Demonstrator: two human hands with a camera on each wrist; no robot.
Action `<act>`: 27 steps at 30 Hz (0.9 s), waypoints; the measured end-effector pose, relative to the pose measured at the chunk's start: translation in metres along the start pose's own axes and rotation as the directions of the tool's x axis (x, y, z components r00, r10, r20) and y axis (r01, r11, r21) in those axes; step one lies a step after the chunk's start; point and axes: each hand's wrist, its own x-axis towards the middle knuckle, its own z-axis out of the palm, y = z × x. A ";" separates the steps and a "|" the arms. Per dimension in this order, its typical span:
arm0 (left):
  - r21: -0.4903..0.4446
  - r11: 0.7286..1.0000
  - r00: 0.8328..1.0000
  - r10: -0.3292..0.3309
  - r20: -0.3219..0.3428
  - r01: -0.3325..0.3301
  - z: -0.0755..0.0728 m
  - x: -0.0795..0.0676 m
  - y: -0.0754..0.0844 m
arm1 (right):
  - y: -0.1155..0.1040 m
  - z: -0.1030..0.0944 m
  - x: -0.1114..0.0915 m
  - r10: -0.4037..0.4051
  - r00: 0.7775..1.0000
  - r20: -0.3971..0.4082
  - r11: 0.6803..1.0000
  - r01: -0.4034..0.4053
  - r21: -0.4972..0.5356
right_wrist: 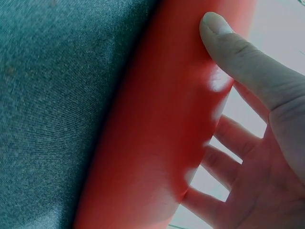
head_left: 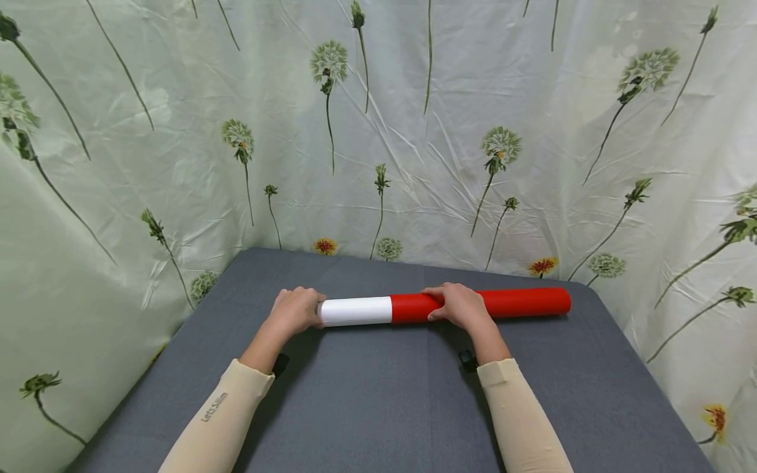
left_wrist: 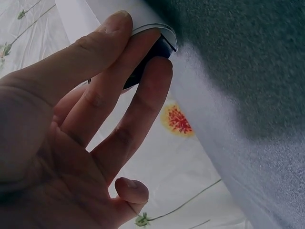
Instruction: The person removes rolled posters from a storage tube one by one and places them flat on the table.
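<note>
A long roll lies crosswise on the grey table, with a white section [head_left: 357, 311] at the left and a longer red section [head_left: 523, 302] at the right. My left hand [head_left: 297, 308] pinches the white end, thumb on its outer side and fingertips at the rim. Layered sheet edges [left_wrist: 159, 27] and a dark inside show at that end in the left wrist view. Midway along the red part, my right hand [head_left: 461, 305] grips the roll from above. Its thumb lies on the near side, and the fingers [right_wrist: 233, 136] reach round the far side.
The grey cloth-covered table [head_left: 367, 407] runs under both forearms. Behind and beside it hangs a pale curtain [head_left: 414, 131] printed with dandelions. Each wrist carries a small black device. The roll's right end lies near the table's right edge.
</note>
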 end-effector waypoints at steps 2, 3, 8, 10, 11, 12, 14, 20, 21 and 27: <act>0.005 1.000 1.000 -0.003 0.001 0.003 -0.001 -0.001 -0.002 | 0.001 0.000 0.000 -0.002 1.000 0.004 1.000 0.002 0.005; 0.006 1.000 1.000 -0.005 0.001 0.005 -0.001 -0.002 -0.003 | 0.001 -0.001 0.000 -0.001 1.000 0.005 1.000 0.001 0.007; 0.005 1.000 1.000 -0.012 0.004 0.012 -0.002 -0.004 -0.009 | 0.003 -0.002 0.000 -0.003 1.000 0.012 1.000 0.003 0.014; 0.003 1.000 1.000 -0.013 0.005 0.013 -0.002 -0.005 -0.011 | 0.003 -0.003 0.000 -0.004 1.000 0.017 1.000 0.004 0.017; 0.002 1.000 1.000 -0.012 0.005 0.012 -0.002 -0.005 -0.012 | 0.003 -0.003 0.000 -0.004 1.000 0.020 1.000 0.003 0.018; -0.001 1.000 1.000 -0.012 0.005 0.012 -0.002 -0.006 -0.013 | 0.003 -0.003 0.000 -0.002 1.000 0.022 1.000 0.002 0.019; -0.006 1.000 1.000 -0.011 0.006 0.011 -0.003 -0.006 -0.014 | 0.003 -0.003 0.000 0.000 1.000 0.025 1.000 0.000 0.020; -0.007 1.000 1.000 -0.025 0.009 0.025 -0.004 -0.009 -0.018 | 0.004 -0.003 0.001 -0.001 1.000 0.029 1.000 0.000 0.017; -0.010 1.000 1.000 -0.030 0.009 0.030 -0.004 -0.009 -0.019 | 0.004 -0.003 0.002 -0.001 1.000 0.030 1.000 0.000 0.017; -0.029 0.999 0.999 -0.035 0.015 0.036 -0.004 -0.012 -0.026 | 0.006 -0.003 0.002 0.006 0.999 0.039 1.000 -0.007 0.023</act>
